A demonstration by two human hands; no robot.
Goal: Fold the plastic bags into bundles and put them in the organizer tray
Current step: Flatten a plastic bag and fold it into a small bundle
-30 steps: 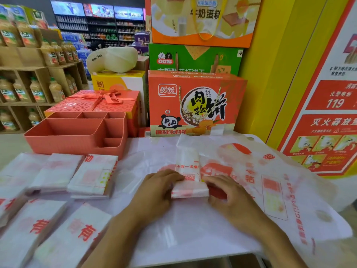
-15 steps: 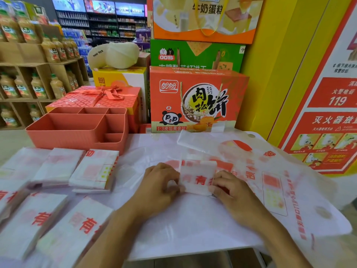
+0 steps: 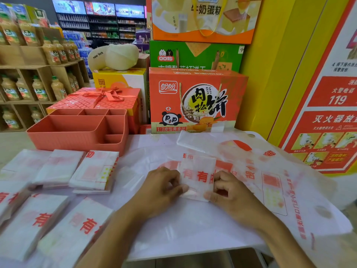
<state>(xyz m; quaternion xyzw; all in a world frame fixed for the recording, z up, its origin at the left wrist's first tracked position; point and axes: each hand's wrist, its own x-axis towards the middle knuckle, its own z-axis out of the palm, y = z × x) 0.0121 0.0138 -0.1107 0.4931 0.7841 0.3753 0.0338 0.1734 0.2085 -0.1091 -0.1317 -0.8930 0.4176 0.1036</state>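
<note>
Head view: the left grip [image 3: 160, 187] and right grip [image 3: 229, 190] pinch a small bundle [image 3: 197, 176] by its side edges, mid-worktop [image 3: 183, 238], atop a spread bag [image 3: 270, 180]. Folded bags [image 3: 94, 171] lie to the left, just before the tray [image 3: 77, 132]. Behind stands an orange box [image 3: 193, 97].

Bright even light, blurred, warped edges
</note>
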